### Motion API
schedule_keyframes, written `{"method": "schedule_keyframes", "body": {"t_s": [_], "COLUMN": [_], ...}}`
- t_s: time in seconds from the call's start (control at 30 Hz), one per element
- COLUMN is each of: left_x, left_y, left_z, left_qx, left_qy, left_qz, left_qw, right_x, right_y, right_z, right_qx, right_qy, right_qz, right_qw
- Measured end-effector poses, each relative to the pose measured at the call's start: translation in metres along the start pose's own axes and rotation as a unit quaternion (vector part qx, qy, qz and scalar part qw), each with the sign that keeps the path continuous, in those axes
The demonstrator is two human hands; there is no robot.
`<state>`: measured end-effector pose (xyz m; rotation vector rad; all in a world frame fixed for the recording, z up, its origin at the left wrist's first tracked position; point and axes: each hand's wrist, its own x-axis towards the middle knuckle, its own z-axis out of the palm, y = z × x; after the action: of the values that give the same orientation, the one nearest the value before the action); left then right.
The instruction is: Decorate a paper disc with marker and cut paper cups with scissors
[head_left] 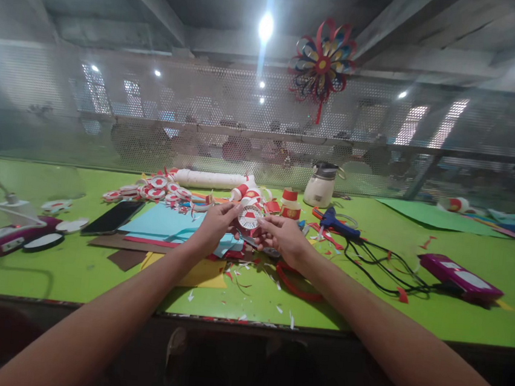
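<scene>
A small round red-and-white paper disc is held upright above the middle of the table, between my two hands. My left hand pinches its left edge with thumb and fingers. On the disc's right edge, the fingers of my right hand are closed. Just beneath the disc, a grey blade-like shape shows; I cannot tell whether it is held or lying there. Light blue paper sheets lie beside my left hand, over brown and yellow paper. A red curved band lies below my right wrist.
Several red-and-white paper discs are piled at the back left, near a white roll. A phone and a purple power strip lie left. Right are a blue glue gun, black cables, another purple strip and a bottle.
</scene>
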<state>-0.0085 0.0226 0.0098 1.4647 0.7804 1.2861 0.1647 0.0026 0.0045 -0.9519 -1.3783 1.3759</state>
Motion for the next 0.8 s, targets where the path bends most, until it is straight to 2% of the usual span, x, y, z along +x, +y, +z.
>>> {"method": "schedule_keyframes", "body": {"t_s": [0.17, 0.4, 0.6, 0.8], "left_x": [-0.0001, 0.0008, 0.0046, 0.0045], "left_y": [0.0013, 0.0003, -0.0018, -0.0012], "left_z": [-0.0025, -0.0053, -0.0057, -0.0066], "left_qx": [0.009, -0.019, -0.067, -0.101], "left_qy": [-0.018, -0.057, -0.028, -0.003], "left_qz": [-0.023, -0.089, -0.108, -0.157], "left_qw": [1.000, 0.994, 0.991, 0.982], "right_x": [0.0016, 0.0040, 0.0033, 0.0013], "right_y": [0.0029, 0.0014, -0.0006, -0.0007], "right_z": [-0.0016, -0.0066, -0.0089, -0.0061], "right_qx": [-0.002, 0.021, 0.027, 0.008], "right_qy": [-0.004, -0.028, -0.029, -0.025], "right_qz": [0.015, 0.053, 0.073, 0.077], "right_qw": [1.000, 0.998, 0.997, 0.997]}}
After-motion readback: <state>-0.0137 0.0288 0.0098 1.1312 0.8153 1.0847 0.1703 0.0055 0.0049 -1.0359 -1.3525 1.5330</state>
